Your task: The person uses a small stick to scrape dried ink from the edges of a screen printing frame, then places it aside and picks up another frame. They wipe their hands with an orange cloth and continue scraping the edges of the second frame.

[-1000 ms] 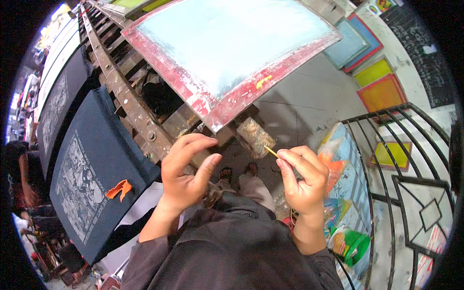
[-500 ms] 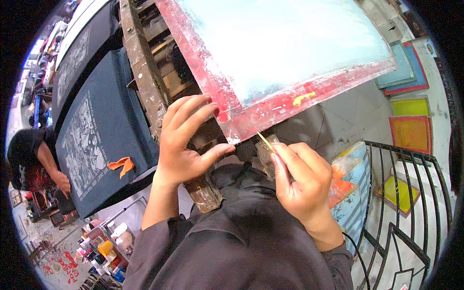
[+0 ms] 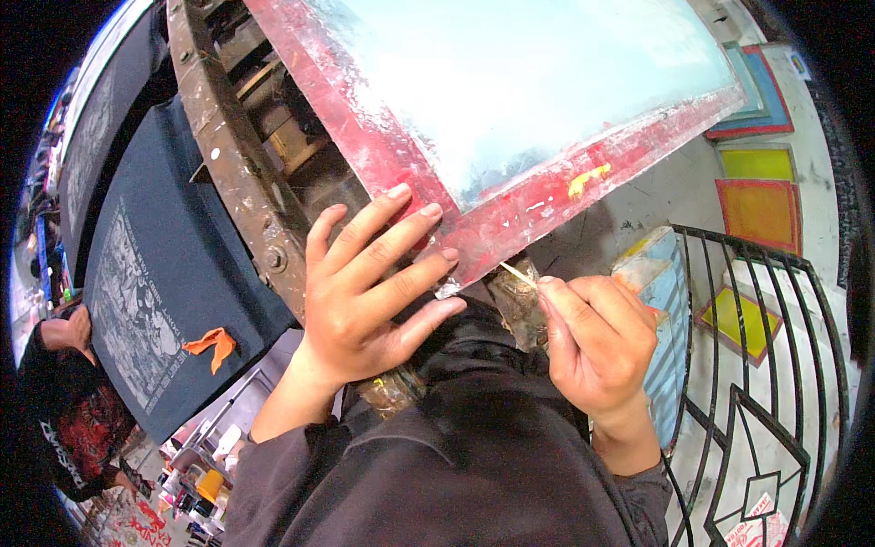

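A large screen-printing frame [image 3: 521, 226] with a stained red border and pale blue mesh lies in front of me, its near corner pointing at my body. My left hand [image 3: 360, 305] is open, fingers spread over that corner, with the fingertips on or just above the red border. My right hand [image 3: 602, 337] pinches a thin pale wooden stick [image 3: 519, 274] between thumb and forefinger. The stick's tip is close to the underside edge of the border, right of the corner; whether they touch I cannot tell.
Dark printed T-shirts [image 3: 187, 228] lie on boards at the left, with an orange scrap [image 3: 211, 346] on one. A co-worker [image 3: 77, 401] bends beside them. A brown metal rail [image 3: 239, 182] runs under the frame. Black railings [image 3: 793, 337] and coloured screens [image 3: 761, 214] stand at the right.
My left hand has moved right, its fingers now spread over the frame's corner. The stick remains in my right hand near the edge. The co-worker's hand has shifted up along the shirt board.
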Tool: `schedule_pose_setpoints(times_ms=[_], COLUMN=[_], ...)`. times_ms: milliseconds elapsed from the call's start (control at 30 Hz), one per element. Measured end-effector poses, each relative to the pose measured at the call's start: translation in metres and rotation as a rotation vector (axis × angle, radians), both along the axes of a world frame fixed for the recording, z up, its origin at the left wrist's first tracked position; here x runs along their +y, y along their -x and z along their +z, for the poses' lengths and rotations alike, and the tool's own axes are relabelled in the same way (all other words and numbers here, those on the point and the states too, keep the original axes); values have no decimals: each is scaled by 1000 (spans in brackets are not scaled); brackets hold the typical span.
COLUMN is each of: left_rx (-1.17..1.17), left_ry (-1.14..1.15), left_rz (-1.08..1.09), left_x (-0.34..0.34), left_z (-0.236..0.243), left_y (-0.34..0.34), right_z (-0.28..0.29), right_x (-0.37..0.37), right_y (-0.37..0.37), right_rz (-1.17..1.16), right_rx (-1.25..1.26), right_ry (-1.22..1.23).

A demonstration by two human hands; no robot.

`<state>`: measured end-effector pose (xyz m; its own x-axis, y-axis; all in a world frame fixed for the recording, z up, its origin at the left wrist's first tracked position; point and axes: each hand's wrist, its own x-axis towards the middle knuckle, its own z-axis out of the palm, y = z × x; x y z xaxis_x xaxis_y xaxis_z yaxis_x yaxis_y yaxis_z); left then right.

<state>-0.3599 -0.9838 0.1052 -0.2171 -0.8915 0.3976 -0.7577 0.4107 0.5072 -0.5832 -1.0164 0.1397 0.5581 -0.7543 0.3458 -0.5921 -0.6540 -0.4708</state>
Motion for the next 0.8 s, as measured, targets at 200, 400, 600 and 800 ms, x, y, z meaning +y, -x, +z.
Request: schedule_pose_setpoints(times_ms=[200, 400, 600, 800], left_rx=[21, 28, 54, 72], left_ry=[3, 8, 1, -2], left_rz=[2, -2, -12, -17], left_x=[-1, -2, -3, -4], left_z=[-1, -3, -5, -5], left_y=[0, 0, -2, -2], right_z=[6, 7, 13, 18], right_x=[2, 1, -3, -2], right_y=[-1, -5, -10, -13], right_rz=[63, 100, 183, 193], right_rx=[31, 70, 118, 136], right_ry=[-56, -37, -26, -77])
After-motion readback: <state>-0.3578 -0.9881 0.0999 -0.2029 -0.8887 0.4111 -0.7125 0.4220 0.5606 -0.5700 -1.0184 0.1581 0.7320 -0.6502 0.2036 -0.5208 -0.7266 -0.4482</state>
